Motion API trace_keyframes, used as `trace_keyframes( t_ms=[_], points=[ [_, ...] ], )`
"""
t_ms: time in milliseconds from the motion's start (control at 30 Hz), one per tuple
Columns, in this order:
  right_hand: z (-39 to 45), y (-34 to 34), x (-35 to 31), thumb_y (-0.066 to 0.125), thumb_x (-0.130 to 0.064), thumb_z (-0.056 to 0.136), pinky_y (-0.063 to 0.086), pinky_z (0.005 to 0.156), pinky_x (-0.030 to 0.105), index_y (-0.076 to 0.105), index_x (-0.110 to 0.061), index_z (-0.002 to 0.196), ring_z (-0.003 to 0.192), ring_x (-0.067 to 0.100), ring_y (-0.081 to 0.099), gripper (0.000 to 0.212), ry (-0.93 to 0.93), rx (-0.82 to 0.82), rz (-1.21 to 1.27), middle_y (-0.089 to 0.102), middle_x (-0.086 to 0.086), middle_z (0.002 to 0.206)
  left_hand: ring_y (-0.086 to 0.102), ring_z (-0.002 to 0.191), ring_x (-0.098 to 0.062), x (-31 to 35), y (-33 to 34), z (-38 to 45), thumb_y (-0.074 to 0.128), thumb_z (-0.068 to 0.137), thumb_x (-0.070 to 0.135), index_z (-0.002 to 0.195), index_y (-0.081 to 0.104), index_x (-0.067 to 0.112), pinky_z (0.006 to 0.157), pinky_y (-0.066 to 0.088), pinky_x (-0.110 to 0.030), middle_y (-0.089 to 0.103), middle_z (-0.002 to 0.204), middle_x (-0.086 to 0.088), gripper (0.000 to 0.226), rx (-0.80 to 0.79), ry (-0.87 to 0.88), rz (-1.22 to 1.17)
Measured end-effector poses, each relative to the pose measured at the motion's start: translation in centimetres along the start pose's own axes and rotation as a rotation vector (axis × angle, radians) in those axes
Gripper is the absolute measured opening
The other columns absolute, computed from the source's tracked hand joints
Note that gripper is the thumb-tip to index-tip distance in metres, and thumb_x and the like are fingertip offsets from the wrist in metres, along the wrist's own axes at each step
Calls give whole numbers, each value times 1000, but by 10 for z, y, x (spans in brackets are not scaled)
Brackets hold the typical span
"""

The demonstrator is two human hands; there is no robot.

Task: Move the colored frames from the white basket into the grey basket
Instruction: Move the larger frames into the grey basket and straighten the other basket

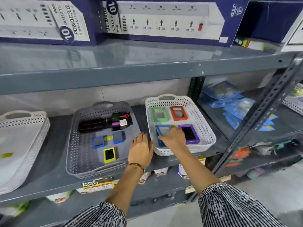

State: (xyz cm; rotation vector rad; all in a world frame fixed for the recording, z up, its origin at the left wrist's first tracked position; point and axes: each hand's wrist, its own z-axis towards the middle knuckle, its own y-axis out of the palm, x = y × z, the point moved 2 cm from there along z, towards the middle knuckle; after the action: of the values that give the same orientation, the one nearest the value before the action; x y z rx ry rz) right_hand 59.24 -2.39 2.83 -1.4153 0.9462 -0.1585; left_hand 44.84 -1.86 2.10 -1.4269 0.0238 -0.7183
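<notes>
The white basket (208,128) on the shelf holds a green frame (160,114), a red frame (179,113), a purple frame (190,134) and a blue frame (161,133). My right hand (174,138) is inside this basket, its fingers closed on the blue frame's tilted near edge. Left of it, the grey basket (77,145) contains two blue frames (98,142) (118,137) and a yellow-green frame (109,155). My left hand (140,149) hovers flat with fingers apart over the grey basket's right rim, holding nothing.
A black and pink hairbrush (105,124) lies at the back of the grey basket. Another white basket (24,128) stands at the far left. Blue packets (229,102) lie on the shelf to the right, past a metal upright (262,112). Power-strip boxes (164,20) sit on the shelf above.
</notes>
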Motion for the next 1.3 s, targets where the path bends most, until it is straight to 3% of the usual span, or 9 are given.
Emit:
trace_keyframes(
  t_ms=[133, 267, 333, 467, 567, 900, 1133, 1233, 1300],
  points=[
    [2, 5, 0, 67, -42, 78, 48, 98, 38, 54, 0, 119, 117, 34, 51, 61, 33, -100, -96, 52, 22, 127, 48, 112, -37, 1, -1, 0, 43, 96, 24, 124, 43, 0, 97, 39, -42, 48, 129, -20, 38, -5, 6, -49],
    [2, 5, -2, 69, -42, 77, 48, 99, 39, 48, -4, 128, 121, 36, 50, 67, 94, -208, -152, 45, 22, 133, 55, 102, -43, 3, -1, -1, 53, 91, 15, 114, 53, -5, 90, 46, -47, 56, 118, -27, 30, 30, 32, -68],
    [2, 4, -3, 69, -41, 77, 49, 99, 39, 50, -4, 126, 119, 35, 52, 64, 96, -224, -175, 49, 21, 131, 57, 99, -45, 2, 0, -1, 56, 89, 12, 111, 55, -5, 87, 48, -47, 57, 115, -28, 28, 39, 35, -73],
    [2, 5, -3, 66, -40, 78, 53, 94, 36, 56, -6, 117, 112, 31, 58, 53, 71, -242, -214, 60, 15, 121, 48, 115, -41, 1, 0, 0, 45, 94, 17, 121, 49, -2, 100, 39, -45, 47, 131, -26, 33, -17, 31, -74],
    [1, 4, -4, 65, -44, 78, 53, 91, 34, 57, -7, 115, 111, 30, 59, 53, 59, -258, -236, 63, 13, 119, 47, 116, -41, 1, 0, 0, 44, 95, 18, 122, 48, -1, 101, 38, -44, 45, 133, -25, 34, -22, 32, -72],
    [1, 4, -4, 67, -44, 78, 53, 89, 34, 59, -10, 110, 107, 30, 61, 47, -2, -229, -253, 65, 12, 112, 43, 121, -36, 2, -1, -1, 40, 96, 20, 125, 44, 1, 105, 35, -41, 43, 136, -22, 35, -42, 19, -70],
    [6, 10, 0, 67, -50, 75, 53, 87, 33, 60, -6, 110, 105, 29, 62, 58, 26, -232, -236, 66, 12, 112, 43, 122, -34, 3, -1, -1, 38, 97, 23, 127, 43, 2, 105, 34, -39, 42, 137, -20, 37, -58, 7, -67],
    [10, 6, 3, 64, -57, 76, 52, 84, 33, 60, -4, 110, 106, 30, 62, 62, 36, -230, -143, 65, 13, 111, 44, 120, -35, 2, -1, -1, 38, 97, 23, 127, 43, 2, 104, 35, -40, 42, 137, -20, 36, -56, 6, -64],
    [19, -2, 8, 62, -58, 77, 50, 79, 33, 60, -2, 108, 108, 32, 60, 63, 61, -141, -38, 65, 15, 113, 44, 119, -35, 1, 0, -1, 39, 97, 22, 127, 43, 2, 104, 36, -41, 43, 136, -20, 36, -51, 10, -64]
  ],
)
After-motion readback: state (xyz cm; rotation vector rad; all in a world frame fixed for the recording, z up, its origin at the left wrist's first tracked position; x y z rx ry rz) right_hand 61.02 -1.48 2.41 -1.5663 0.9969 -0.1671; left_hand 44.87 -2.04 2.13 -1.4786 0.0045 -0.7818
